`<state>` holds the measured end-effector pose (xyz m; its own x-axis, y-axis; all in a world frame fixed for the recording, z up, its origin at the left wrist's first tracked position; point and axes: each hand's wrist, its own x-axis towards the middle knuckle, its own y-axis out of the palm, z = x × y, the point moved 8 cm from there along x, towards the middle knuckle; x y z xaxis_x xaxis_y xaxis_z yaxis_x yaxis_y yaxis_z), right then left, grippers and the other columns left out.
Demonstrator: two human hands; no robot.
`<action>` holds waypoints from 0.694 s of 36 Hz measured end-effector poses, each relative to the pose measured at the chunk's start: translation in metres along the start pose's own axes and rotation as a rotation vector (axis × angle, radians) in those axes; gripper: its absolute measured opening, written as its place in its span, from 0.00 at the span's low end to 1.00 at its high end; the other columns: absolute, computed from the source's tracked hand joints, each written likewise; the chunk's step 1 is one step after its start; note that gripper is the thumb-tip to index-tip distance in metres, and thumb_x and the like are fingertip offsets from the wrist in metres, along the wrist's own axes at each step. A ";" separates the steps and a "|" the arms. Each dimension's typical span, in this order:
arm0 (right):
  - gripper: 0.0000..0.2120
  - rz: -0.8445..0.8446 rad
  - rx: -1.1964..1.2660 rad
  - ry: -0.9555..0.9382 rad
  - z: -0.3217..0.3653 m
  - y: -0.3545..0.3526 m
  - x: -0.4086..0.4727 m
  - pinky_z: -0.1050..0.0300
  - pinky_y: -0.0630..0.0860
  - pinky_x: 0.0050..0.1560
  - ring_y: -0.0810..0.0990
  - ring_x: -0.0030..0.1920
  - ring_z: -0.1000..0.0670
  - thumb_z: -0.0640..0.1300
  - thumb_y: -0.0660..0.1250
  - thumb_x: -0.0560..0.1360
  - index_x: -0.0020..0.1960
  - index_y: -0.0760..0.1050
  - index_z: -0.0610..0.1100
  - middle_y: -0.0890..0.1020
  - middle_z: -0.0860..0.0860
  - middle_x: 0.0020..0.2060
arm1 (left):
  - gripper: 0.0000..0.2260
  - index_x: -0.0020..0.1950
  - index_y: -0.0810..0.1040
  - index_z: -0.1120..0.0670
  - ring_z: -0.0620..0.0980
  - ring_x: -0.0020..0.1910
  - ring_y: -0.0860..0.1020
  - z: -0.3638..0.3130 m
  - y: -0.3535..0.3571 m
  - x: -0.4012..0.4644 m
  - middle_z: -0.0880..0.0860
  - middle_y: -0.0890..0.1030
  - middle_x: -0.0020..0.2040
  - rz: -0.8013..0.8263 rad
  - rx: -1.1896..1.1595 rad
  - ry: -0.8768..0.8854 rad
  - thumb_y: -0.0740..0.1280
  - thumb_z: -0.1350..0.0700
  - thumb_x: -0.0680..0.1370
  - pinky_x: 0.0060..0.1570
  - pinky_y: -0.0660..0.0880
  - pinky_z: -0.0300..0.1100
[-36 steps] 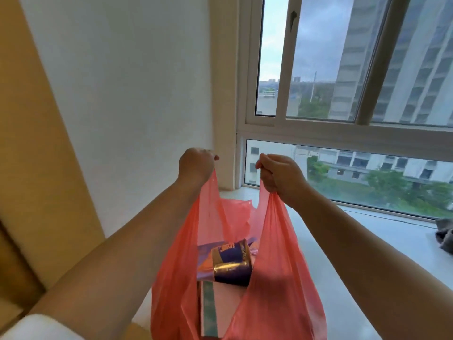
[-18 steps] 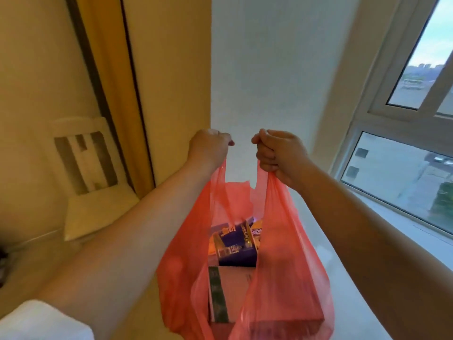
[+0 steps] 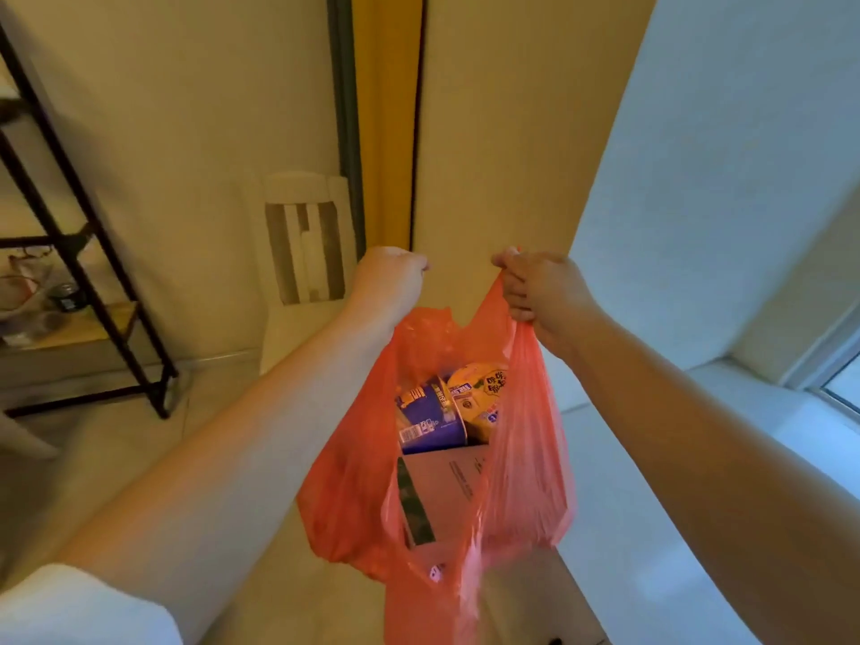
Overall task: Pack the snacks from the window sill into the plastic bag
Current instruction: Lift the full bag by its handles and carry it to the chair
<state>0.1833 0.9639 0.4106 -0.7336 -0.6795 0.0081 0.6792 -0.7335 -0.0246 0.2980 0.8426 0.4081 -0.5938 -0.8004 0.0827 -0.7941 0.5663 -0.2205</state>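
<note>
A red plastic bag (image 3: 521, 481) hangs in the air in front of me, held up by its two handles. My left hand (image 3: 388, 279) is closed on the left handle and my right hand (image 3: 540, 286) on the right handle, pulling the mouth apart. Inside the bag I see a blue cup-shaped snack pack (image 3: 430, 418), a yellow round-lidded snack pack (image 3: 481, 398) beside it, and a pale flat box (image 3: 446, 486) below them. The window sill (image 3: 763, 412) lies to the right, below my right forearm.
A white chair (image 3: 302, 239) stands against the beige wall ahead. A black metal shelf (image 3: 79, 253) with jars is at the left. A yellow curtain (image 3: 386, 118) hangs straight ahead. A corner of the window (image 3: 842, 388) shows at the far right.
The view has swung left, away from the window, toward the chair and shelf. Both hands kept their hold on the handles and moved slightly apart, widening the bag's mouth.
</note>
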 end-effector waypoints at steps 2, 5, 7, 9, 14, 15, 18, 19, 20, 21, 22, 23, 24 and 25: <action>0.13 -0.023 -0.064 0.023 -0.009 0.019 0.012 0.67 0.56 0.17 0.61 0.15 0.59 0.41 0.56 0.80 0.37 0.72 0.45 0.66 0.56 0.18 | 0.12 0.35 0.74 0.55 0.48 0.29 0.67 0.016 -0.019 0.007 0.52 0.70 0.30 -0.017 0.009 -0.031 0.60 0.59 0.78 0.31 0.62 0.40; 0.13 -0.039 -0.190 0.059 -0.023 0.048 0.030 0.61 0.57 0.22 0.61 0.19 0.56 0.44 0.58 0.80 0.38 0.74 0.45 0.64 0.51 0.23 | 0.08 0.41 0.77 0.56 0.48 0.33 0.70 0.040 -0.048 0.019 0.51 0.71 0.32 -0.042 0.029 -0.083 0.62 0.57 0.78 0.35 0.65 0.40; 0.12 -0.040 -0.209 0.109 -0.037 0.064 0.042 0.58 0.56 0.25 0.60 0.22 0.54 0.47 0.59 0.79 0.41 0.74 0.43 0.64 0.50 0.24 | 0.11 0.35 0.75 0.55 0.49 0.31 0.69 0.056 -0.068 0.027 0.51 0.71 0.30 -0.056 0.032 -0.123 0.63 0.56 0.77 0.33 0.64 0.40; 0.10 -0.053 -0.204 0.161 -0.052 0.078 0.053 0.59 0.56 0.25 0.59 0.24 0.53 0.48 0.60 0.77 0.41 0.73 0.44 0.63 0.50 0.25 | 0.13 0.30 0.72 0.55 0.51 0.29 0.69 0.074 -0.087 0.035 0.52 0.71 0.29 -0.078 0.045 -0.156 0.64 0.57 0.76 0.33 0.63 0.41; 0.15 -0.099 -0.188 0.255 -0.099 0.110 0.075 0.62 0.56 0.23 0.59 0.16 0.56 0.51 0.57 0.79 0.40 0.74 0.43 0.63 0.50 0.25 | 0.09 0.35 0.74 0.58 0.59 0.43 0.75 0.121 -0.123 0.050 0.59 0.75 0.41 -0.088 0.168 -0.219 0.62 0.57 0.74 0.45 0.73 0.51; 0.16 -0.107 -0.185 0.263 -0.109 0.115 0.079 0.60 0.57 0.24 0.60 0.16 0.56 0.51 0.57 0.79 0.43 0.75 0.42 0.66 0.49 0.25 | 0.10 0.37 0.75 0.59 0.61 0.46 0.76 0.131 -0.127 0.052 0.61 0.76 0.43 -0.077 0.197 -0.225 0.60 0.57 0.75 0.49 0.73 0.52; 0.15 -0.123 -0.193 0.297 -0.137 0.129 0.090 0.57 0.58 0.27 0.63 0.23 0.52 0.48 0.57 0.80 0.41 0.74 0.41 0.77 0.45 0.39 | 0.17 0.41 0.78 0.63 0.65 0.49 0.77 0.151 -0.145 0.055 0.68 0.79 0.46 -0.114 0.250 -0.210 0.56 0.52 0.68 0.49 0.73 0.53; 0.15 -0.123 -0.205 0.314 -0.147 0.134 0.094 0.56 0.59 0.27 0.63 0.25 0.51 0.48 0.56 0.80 0.38 0.72 0.43 0.78 0.45 0.44 | 0.17 0.41 0.78 0.64 0.65 0.47 0.77 0.160 -0.152 0.055 0.69 0.79 0.46 -0.149 0.262 -0.214 0.58 0.52 0.70 0.47 0.73 0.54; 0.16 -0.119 -0.221 0.329 -0.155 0.140 0.097 0.56 0.60 0.27 0.63 0.26 0.51 0.48 0.56 0.80 0.37 0.71 0.44 0.78 0.45 0.46 | 0.15 0.42 0.79 0.66 0.66 0.46 0.78 0.166 -0.158 0.055 0.69 0.80 0.45 -0.167 0.298 -0.215 0.59 0.55 0.73 0.44 0.74 0.53; 0.16 -0.115 -0.235 0.345 -0.164 0.146 0.100 0.56 0.60 0.27 0.64 0.26 0.51 0.49 0.56 0.80 0.37 0.70 0.44 0.78 0.44 0.45 | 0.13 0.44 0.79 0.66 0.65 0.45 0.78 0.174 -0.164 0.055 0.69 0.80 0.44 -0.181 0.338 -0.221 0.60 0.58 0.76 0.42 0.74 0.52; 0.16 -0.105 -0.249 0.362 -0.172 0.153 0.102 0.56 0.60 0.27 0.64 0.25 0.51 0.49 0.55 0.80 0.36 0.71 0.44 0.78 0.44 0.44 | 0.12 0.45 0.80 0.65 0.65 0.44 0.79 0.184 -0.169 0.055 0.68 0.80 0.43 -0.190 0.368 -0.225 0.59 0.59 0.77 0.39 0.73 0.51; 0.17 -0.097 -0.260 0.381 -0.180 0.160 0.105 0.56 0.61 0.27 0.64 0.25 0.50 0.48 0.55 0.80 0.36 0.71 0.44 0.77 0.45 0.41 | 0.12 0.45 0.80 0.64 0.64 0.43 0.79 0.192 -0.174 0.055 0.67 0.81 0.42 -0.200 0.390 -0.227 0.59 0.60 0.77 0.37 0.72 0.49; 0.17 -0.091 -0.270 0.398 -0.187 0.167 0.107 0.56 0.61 0.27 0.64 0.26 0.50 0.48 0.56 0.80 0.35 0.70 0.43 0.76 0.45 0.38 | 0.12 0.44 0.80 0.64 0.64 0.43 0.79 0.199 -0.179 0.055 0.66 0.81 0.41 -0.208 0.411 -0.224 0.60 0.60 0.77 0.36 0.71 0.48; 0.17 -0.090 -0.275 0.410 -0.194 0.173 0.109 0.56 0.61 0.27 0.64 0.25 0.49 0.47 0.57 0.80 0.35 0.71 0.41 0.74 0.46 0.34 | 0.12 0.44 0.81 0.64 0.63 0.42 0.79 0.207 -0.183 0.056 0.66 0.81 0.41 -0.218 0.425 -0.229 0.59 0.60 0.77 0.36 0.70 0.48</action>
<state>0.2163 0.7654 0.2130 -0.7750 -0.5123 -0.3699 0.6222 -0.7209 -0.3052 0.4364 0.6536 0.2523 -0.3397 -0.9399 -0.0336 -0.7448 0.2907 -0.6007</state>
